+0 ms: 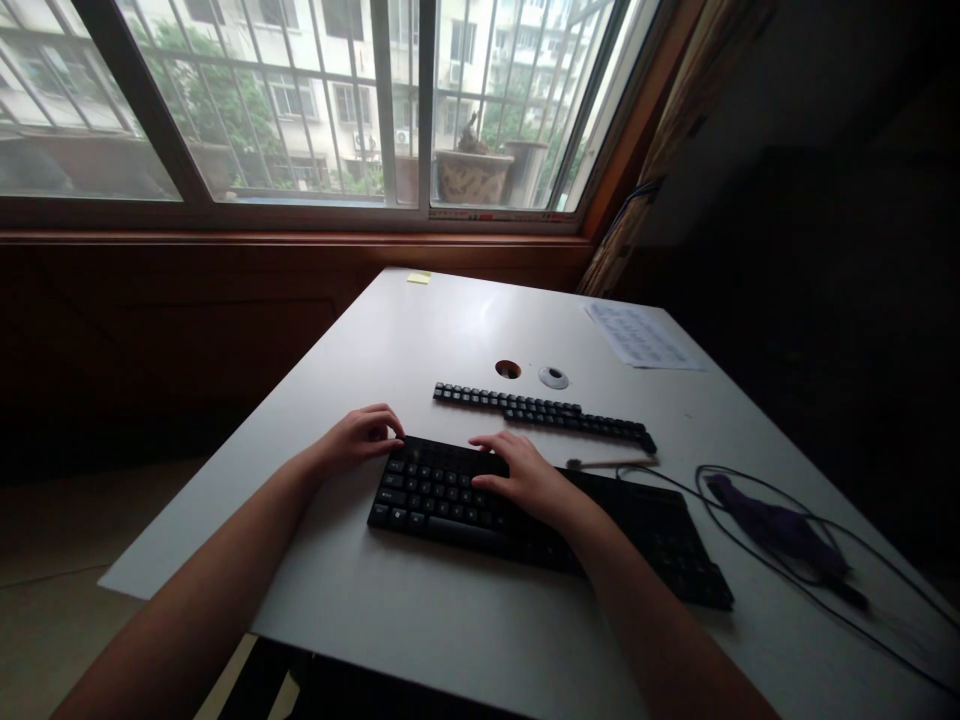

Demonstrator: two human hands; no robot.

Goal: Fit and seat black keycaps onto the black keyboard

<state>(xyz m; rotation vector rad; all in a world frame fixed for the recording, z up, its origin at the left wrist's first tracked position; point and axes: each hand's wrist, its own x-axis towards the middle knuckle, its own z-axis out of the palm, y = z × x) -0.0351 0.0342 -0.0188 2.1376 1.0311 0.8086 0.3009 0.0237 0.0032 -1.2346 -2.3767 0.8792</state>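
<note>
Head view. The black keyboard [448, 498] lies on the white table [420, 620], near its front edge and slightly askew, and serves as the reference for all positions below.

The left hand [365, 436] is at the keyboard's far left corner. Its fingers are curled, with the fingertips touching that corner. It cannot be determined whether they have pinched a key or merely rest on it.

The right hand [527, 481] lies palm down across the middle of the keyboard. Its fingers are loosely spread on the keys and have closed on nothing. The forearm crosses the keyboard's near edge.

Just beyond the keyboard, roughly parallel to it and apart from it, lies a long row of black keycaps [544, 410]. A thin stick [611, 463] lies between that row and the keyboard's right half.

Further beyond the keyboard are a round hole [508, 369] in the table and a round cap [553, 377] just beside the hole.

Well beyond and to the right lies a printed sheet [641, 337]. A yellow note [418, 278] sits at the table's far edge.

To the right of the keyboard a black cable [739, 555] loops on the table around a purple object [780, 525], whose nature cannot be made out.

Behind the table a barred window [300, 100] shows a plant pot [472, 175] outside.
</note>
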